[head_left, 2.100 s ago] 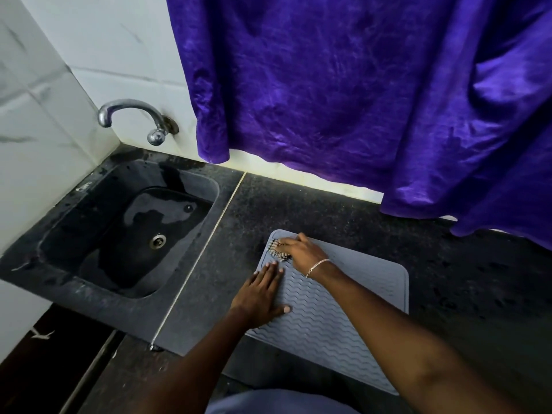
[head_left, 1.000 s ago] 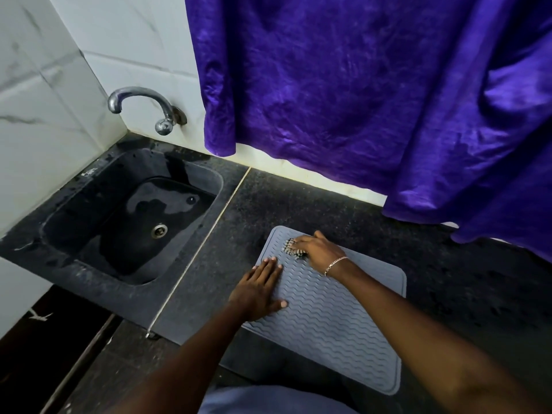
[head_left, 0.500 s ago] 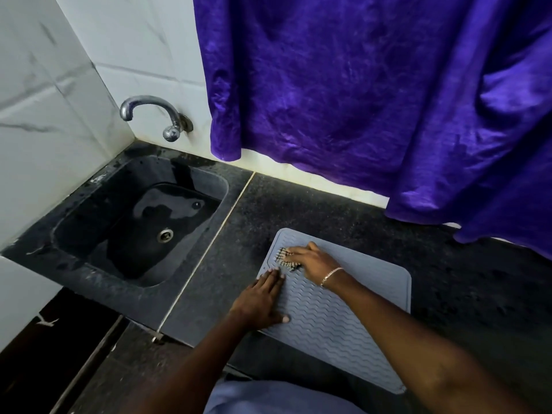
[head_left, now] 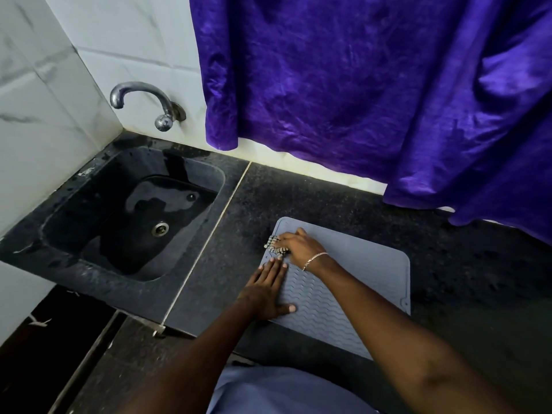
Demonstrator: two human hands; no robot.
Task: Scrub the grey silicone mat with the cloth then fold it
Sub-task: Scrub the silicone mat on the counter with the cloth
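The grey silicone mat [head_left: 352,282] lies flat on the dark counter [head_left: 313,198], to the right of the black sink [head_left: 134,216]. The right hand [head_left: 298,246] presses a small patterned cloth [head_left: 273,245] onto the mat's corner nearest the sink, fingers curled down over it. The left hand [head_left: 268,289] lies palm-down on the mat's sink-side edge, its 4 fingers straight and together, thumb splayed out. A purple curtain [head_left: 358,85] hangs behind the mat.

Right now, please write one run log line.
step: scrubbing | right hand: cloth on mat | left hand: flat on mat | fold: pending
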